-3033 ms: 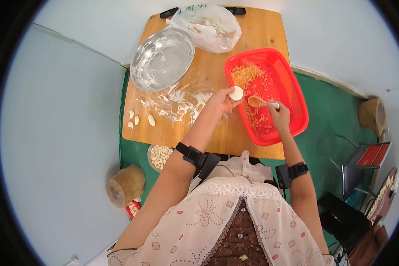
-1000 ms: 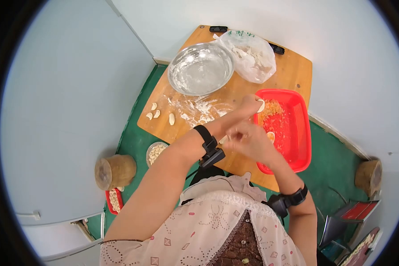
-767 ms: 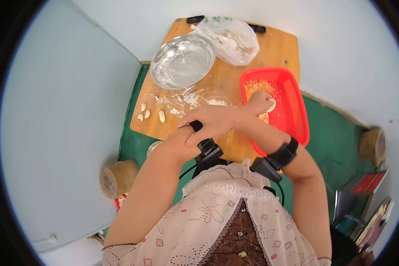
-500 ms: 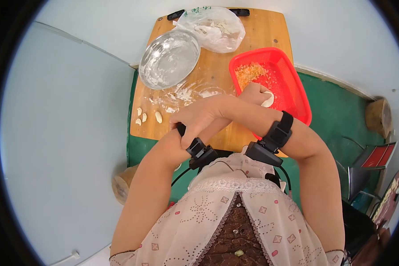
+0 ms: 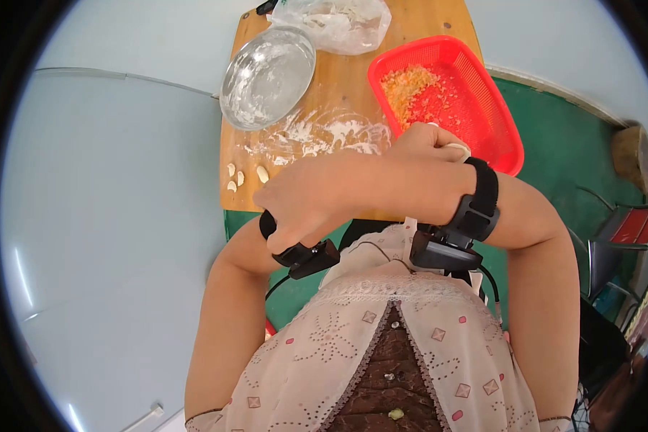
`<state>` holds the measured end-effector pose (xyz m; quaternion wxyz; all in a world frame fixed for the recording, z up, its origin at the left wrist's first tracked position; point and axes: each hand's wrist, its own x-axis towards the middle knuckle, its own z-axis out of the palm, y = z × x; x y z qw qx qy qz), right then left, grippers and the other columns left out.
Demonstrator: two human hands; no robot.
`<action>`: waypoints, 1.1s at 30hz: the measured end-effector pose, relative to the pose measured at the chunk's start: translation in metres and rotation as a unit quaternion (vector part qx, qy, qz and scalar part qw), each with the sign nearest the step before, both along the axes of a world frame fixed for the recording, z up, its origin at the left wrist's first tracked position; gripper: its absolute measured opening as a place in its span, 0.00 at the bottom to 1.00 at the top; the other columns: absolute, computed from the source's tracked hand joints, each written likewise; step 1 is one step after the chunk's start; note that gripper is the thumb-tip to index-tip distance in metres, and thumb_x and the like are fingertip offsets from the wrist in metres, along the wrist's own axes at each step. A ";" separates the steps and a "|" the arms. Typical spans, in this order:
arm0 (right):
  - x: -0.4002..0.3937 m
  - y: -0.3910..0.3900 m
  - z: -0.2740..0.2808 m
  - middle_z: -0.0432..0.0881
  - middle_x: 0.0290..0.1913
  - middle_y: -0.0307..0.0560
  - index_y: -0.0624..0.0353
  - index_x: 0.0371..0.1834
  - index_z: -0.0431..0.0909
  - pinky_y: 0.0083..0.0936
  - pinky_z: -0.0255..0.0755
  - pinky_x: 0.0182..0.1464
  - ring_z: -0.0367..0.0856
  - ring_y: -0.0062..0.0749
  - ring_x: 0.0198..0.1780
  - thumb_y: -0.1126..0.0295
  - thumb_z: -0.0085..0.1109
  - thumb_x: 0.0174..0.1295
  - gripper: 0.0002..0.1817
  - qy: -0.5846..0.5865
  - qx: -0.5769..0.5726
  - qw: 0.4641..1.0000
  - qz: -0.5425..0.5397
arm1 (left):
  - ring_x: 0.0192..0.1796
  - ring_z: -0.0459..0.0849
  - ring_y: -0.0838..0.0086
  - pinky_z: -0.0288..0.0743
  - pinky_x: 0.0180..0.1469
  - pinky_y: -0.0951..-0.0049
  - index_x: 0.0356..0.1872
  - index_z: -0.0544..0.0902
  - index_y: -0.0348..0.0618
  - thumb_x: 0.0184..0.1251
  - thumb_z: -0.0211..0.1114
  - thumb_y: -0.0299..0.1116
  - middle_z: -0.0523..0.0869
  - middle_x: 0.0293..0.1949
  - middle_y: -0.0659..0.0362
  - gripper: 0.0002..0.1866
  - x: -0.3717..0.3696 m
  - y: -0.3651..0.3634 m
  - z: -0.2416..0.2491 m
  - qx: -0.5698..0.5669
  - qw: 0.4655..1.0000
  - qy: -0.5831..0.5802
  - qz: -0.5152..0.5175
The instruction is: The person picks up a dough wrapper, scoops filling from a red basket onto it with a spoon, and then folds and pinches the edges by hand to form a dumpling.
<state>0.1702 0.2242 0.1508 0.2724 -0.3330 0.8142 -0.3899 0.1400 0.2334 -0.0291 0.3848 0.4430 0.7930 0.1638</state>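
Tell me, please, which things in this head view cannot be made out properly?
- Left hand: partly behind the right forearm; only a sliver of the dough wrapper it holds shows, so its filling is hidden.
- Wrist strap: the right hand covers most of it; what the fingers do there is unclear.
- Plastic bag: cut off by the top edge.
- Three small dumplings: too small for detail.

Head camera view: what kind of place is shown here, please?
Probably a simple home corner for making dumplings: a wooden table with scattered flour, a metal bowl, a red basket of chopped filling, and small folded dumplings by the table's edge.
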 end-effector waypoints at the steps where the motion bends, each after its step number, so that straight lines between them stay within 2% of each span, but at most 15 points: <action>1: 0.001 0.004 0.001 0.75 0.21 0.56 0.69 0.28 0.73 0.37 0.65 0.24 0.72 0.47 0.23 0.62 0.49 0.36 0.19 0.007 -0.012 1.000 -0.004 | 0.35 0.79 0.71 0.73 0.34 0.72 0.35 0.77 0.33 0.56 0.54 0.30 0.81 0.32 0.54 0.11 -0.003 -0.012 0.003 -0.014 1.000 0.012 -0.015; 3: 0.001 0.009 0.003 0.74 0.21 0.56 0.69 0.27 0.73 0.37 0.64 0.24 0.71 0.46 0.22 0.62 0.49 0.36 0.19 0.023 -0.029 0.999 -0.014 | 0.35 0.79 0.71 0.73 0.34 0.72 0.36 0.76 0.33 0.56 0.54 0.30 0.80 0.32 0.53 0.11 -0.009 -0.031 0.007 -0.040 0.998 0.034 -0.034; 6: -0.001 0.010 0.002 0.68 0.15 0.53 0.68 0.19 0.66 0.35 0.63 0.25 0.68 0.44 0.21 0.57 0.50 0.41 0.20 0.022 -0.011 1.000 -0.004 | 0.35 0.79 0.71 0.73 0.34 0.72 0.36 0.76 0.33 0.56 0.54 0.30 0.80 0.33 0.53 0.11 -0.018 -0.049 0.006 -0.067 0.995 0.057 -0.048; 9: -0.004 0.005 -0.009 0.71 0.15 0.55 0.66 0.16 0.73 0.32 0.64 0.27 0.69 0.45 0.22 0.60 0.51 0.39 0.16 0.043 -0.068 0.997 -0.016 | 0.36 0.79 0.70 0.73 0.34 0.71 0.37 0.76 0.32 0.57 0.54 0.30 0.80 0.34 0.53 0.11 -0.021 -0.048 0.002 -0.074 0.993 0.069 -0.052; 10: -0.006 0.004 -0.010 0.70 0.15 0.54 0.66 0.15 0.72 0.32 0.63 0.27 0.68 0.44 0.22 0.60 0.51 0.39 0.16 0.045 -0.079 0.996 -0.017 | 0.36 0.79 0.70 0.73 0.34 0.71 0.37 0.75 0.32 0.57 0.54 0.30 0.80 0.34 0.53 0.11 -0.021 -0.046 0.000 -0.074 0.993 0.071 -0.050; 19: -0.010 0.016 0.006 0.62 0.13 0.51 0.66 0.10 0.61 0.30 0.61 0.29 0.61 0.37 0.21 0.59 0.51 0.42 0.20 -0.037 -0.163 0.986 -0.028 | 0.37 0.79 0.69 0.74 0.35 0.70 0.39 0.74 0.32 0.58 0.53 0.30 0.80 0.36 0.52 0.12 -0.018 -0.013 -0.020 -0.037 0.998 0.044 0.032; 21: -0.012 0.014 0.005 0.61 0.12 0.51 0.66 0.09 0.59 0.30 0.61 0.30 0.60 0.36 0.21 0.59 0.51 0.43 0.21 0.006 -0.167 0.986 -0.015 | 0.37 0.79 0.69 0.74 0.35 0.69 0.40 0.74 0.32 0.58 0.53 0.30 0.79 0.36 0.51 0.12 -0.018 -0.012 -0.022 -0.026 0.997 0.032 0.059; 24: -0.015 0.003 -0.014 0.61 0.10 0.48 0.65 0.06 0.63 0.29 0.58 0.42 0.63 0.34 0.24 0.56 0.52 0.45 0.23 0.188 -0.155 0.969 0.048 | 0.38 0.79 0.68 0.74 0.35 0.69 0.40 0.74 0.32 0.58 0.53 0.30 0.79 0.37 0.51 0.12 -0.018 -0.008 -0.022 -0.008 0.996 0.006 0.094; 30: -0.008 -0.001 -0.001 0.71 0.16 0.45 0.59 0.18 0.78 0.28 0.55 0.49 0.68 0.34 0.26 0.53 0.53 0.44 0.18 0.308 0.039 0.945 0.101 | 0.39 0.79 0.67 0.75 0.36 0.68 0.42 0.73 0.32 0.59 0.53 0.30 0.79 0.38 0.50 0.13 -0.029 -0.011 -0.007 0.064 0.964 -0.119 0.230; 33: 0.009 -0.001 -0.016 0.72 0.27 0.37 0.58 0.16 0.78 0.36 0.50 0.56 0.66 0.30 0.42 0.49 0.57 0.43 0.20 0.399 0.022 0.916 0.038 | 0.39 0.79 0.67 0.75 0.36 0.68 0.42 0.72 0.31 0.59 0.53 0.30 0.79 0.39 0.50 0.13 -0.044 -0.018 0.010 0.129 0.902 -0.244 0.330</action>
